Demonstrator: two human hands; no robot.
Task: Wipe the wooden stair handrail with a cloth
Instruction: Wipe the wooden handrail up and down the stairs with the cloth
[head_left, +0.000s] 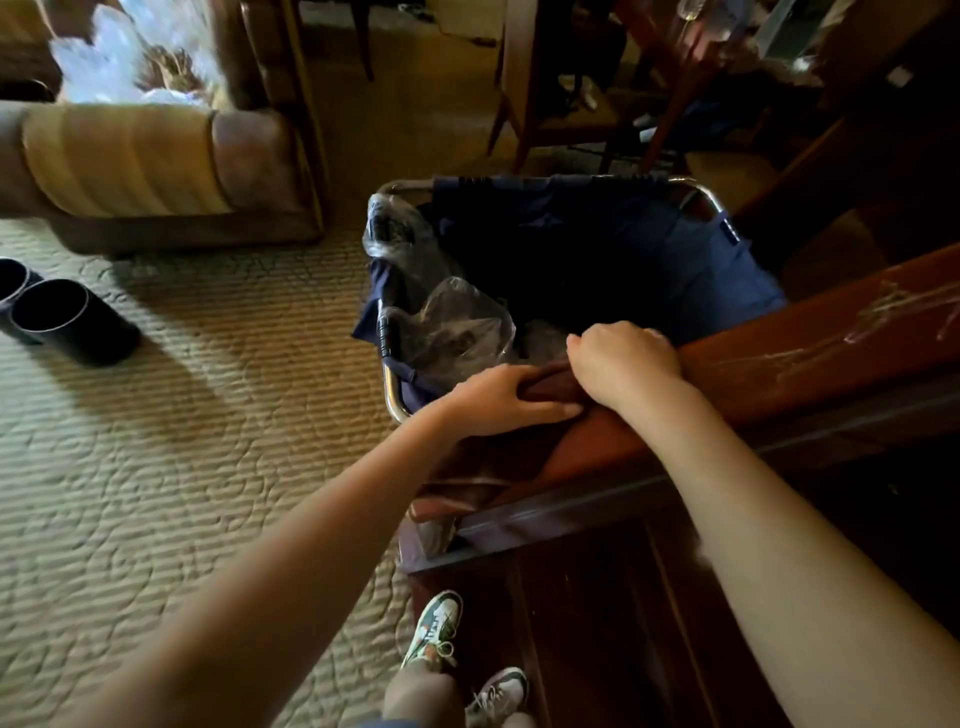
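Reddish-brown wooden stair handrail (810, 338) is running from the right edge down to its lower end at centre, pale scratch marks showing on its top face. Dark brown cloth (553, 387) is lying over that lower end, between the two hands. Left hand (501, 397) is pinching the cloth's near edge, thumb on top and fingers stretched along the rail. Right hand (621, 358) is curling over the cloth and the rail's top, gripping them. Just behind the rail a navy fabric hamper on a chrome frame (675, 249) is standing on the beige textured carpet (182, 441), crumpled clear plastic (447, 322) lying inside it.
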